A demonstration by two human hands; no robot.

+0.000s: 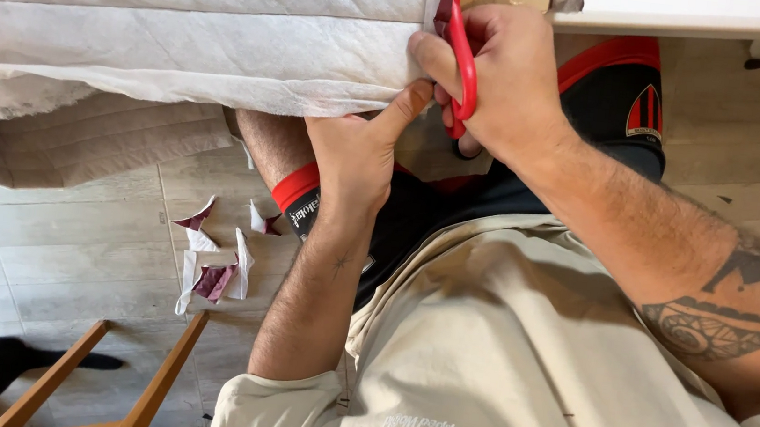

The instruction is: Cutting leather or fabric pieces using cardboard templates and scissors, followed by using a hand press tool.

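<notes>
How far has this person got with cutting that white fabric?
Some trimming looks done: several cut scraps lie on the tiled floor. In hand now: the right hand works red-handled scissors at the edge of the white padded fabric, while the left hand steadies it from below. How much edge remains uncut cannot be told from this view.

A person in a loose beige T-shirt [516,350] with a white globe print at the chest and black shorts [618,97] trimmed with red bands and a striped crest. The right forearm [719,296] bears dark patterned tattoos; the left forearm [314,301] carries a small star-shaped mark.
</notes>
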